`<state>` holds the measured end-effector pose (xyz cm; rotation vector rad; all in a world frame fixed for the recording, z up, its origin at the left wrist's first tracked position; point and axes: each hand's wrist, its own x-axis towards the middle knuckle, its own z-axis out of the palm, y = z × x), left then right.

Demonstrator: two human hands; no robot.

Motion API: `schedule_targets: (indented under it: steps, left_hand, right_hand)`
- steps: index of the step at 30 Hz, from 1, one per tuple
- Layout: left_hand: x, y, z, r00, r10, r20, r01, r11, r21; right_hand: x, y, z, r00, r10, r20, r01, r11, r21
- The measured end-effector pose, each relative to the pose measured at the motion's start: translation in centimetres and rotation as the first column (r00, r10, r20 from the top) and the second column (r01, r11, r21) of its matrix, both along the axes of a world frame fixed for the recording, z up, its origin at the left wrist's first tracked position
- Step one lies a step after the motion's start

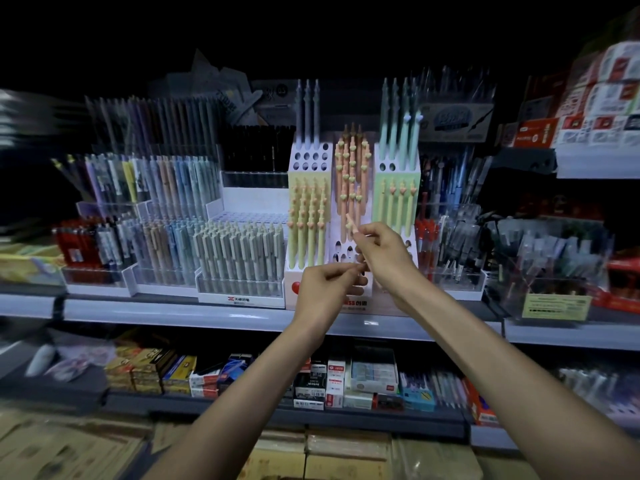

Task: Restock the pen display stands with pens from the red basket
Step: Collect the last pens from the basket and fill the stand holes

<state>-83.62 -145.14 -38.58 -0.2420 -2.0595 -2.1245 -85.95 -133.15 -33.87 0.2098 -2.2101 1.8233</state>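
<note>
Stationery store shelf (pixel 207 317), dim light, blurred at the edges, seen from the head cam. It runs just behind and under both grips and carries a full row of pen display stands. Below the forearms a lower shelf holds small boxes (pixel 346 375); under that are cardboard cartons (pixel 346 452). Directly behind the grips stands a white tiered stand (pixel 289 301) w/ round holes. It has yellow pens (pixel 308 220) above the left grip, orange pens (pixel 351 168) above the right grip, and green pens (pixel 398 202) up and to the right of it. Several holes near the grips show open. Left of the left grip is a stand of grey pens (pixel 239 251); right of the right grip are clear stands (pixel 453 244) of mixed pens. Right grip (pixel 379 252) is raised in front of the white stand, thumb and forefinger pinching one peach pen (pixel 351 224), which tilts up-left from the fingertips, close to the orange row. Left grip (pixel 327 287) sits just below-left, fingers curled, its fingertips touching the right grip; can't tell whether it holds anything.
</note>
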Motion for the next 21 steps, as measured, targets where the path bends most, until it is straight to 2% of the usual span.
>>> schedule_targets:
  steps: [4, 7, 9, 12, 15, 18, 21]
  left_hand:
    - [0.2, -0.3, -0.3, 0.995, 0.06, -0.074, -0.061, 0.998, -0.022]
    - [-1.0, -0.6, -0.5, 0.981, 0.153, -0.123, -0.17, 0.975, -0.144]
    - [-2.0, -0.7, -0.4, 0.958, 0.239, -0.158, -0.274, 0.924, -0.265]
    - [-2.4, -0.6, 0.5, 0.902, 0.341, -0.265, -0.427, 0.798, -0.425]
    - [-2.7, -0.4, 1.5, 0.869, 0.382, -0.314, -0.49, 0.751, -0.443]
    - [-3.7, -0.5, 1.6, 0.893, 0.366, -0.261, -0.445, 0.805, -0.394]
    - [-4.3, -0.5, 1.5, 0.969, 0.222, -0.11, -0.243, 0.938, -0.248]
  right_hand:
    - [0.3, -0.2, -0.5, 0.993, 0.029, -0.113, -0.032, 0.999, -0.026]
    - [0.3, -0.2, -0.6, 0.987, 0.011, -0.16, -0.008, 1.0, 0.023]
    - [0.1, 0.0, -0.4, 0.973, -0.033, -0.229, 0.057, 0.993, 0.099]
    - [-0.4, 0.0, 0.4, 0.944, -0.072, -0.323, 0.139, 0.972, 0.19]
    - [-1.4, -0.3, 1.4, 0.912, -0.113, -0.395, 0.208, 0.956, 0.206]
    - [-2.8, -0.6, 2.2, 0.883, -0.154, -0.444, 0.263, 0.945, 0.196]
    - [-4.3, -0.9, 2.4, 0.878, -0.174, -0.446, 0.28, 0.942, 0.183]
